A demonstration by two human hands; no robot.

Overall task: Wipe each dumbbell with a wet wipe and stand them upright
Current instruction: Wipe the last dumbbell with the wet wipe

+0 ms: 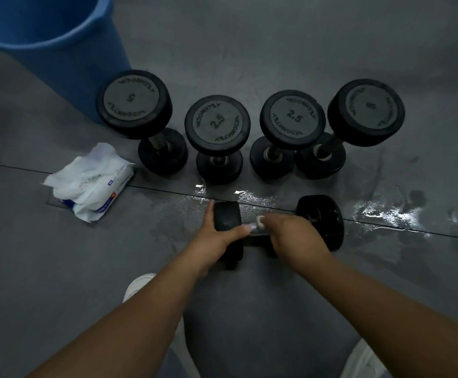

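Observation:
A black dumbbell (322, 219) lies on its side on the grey floor in front of me. My left hand (217, 236) grips its left head. My right hand (290, 236) is curled round the metal handle, with a bit of white wet wipe (259, 221) showing between the fingers. Behind it stand several black dumbbells upright in a row: a 5 (133, 105), a 2.5 (217, 124), a second 2.5 (292, 120) and another 5 (365, 111), which leans.
A pack of wet wipes (91, 184) with loose wipes on top lies to the left. A blue bucket (58, 47) stands at the back left. Wet patches (380, 211) shine on the floor to the right. My knee and white shoes fill the bottom.

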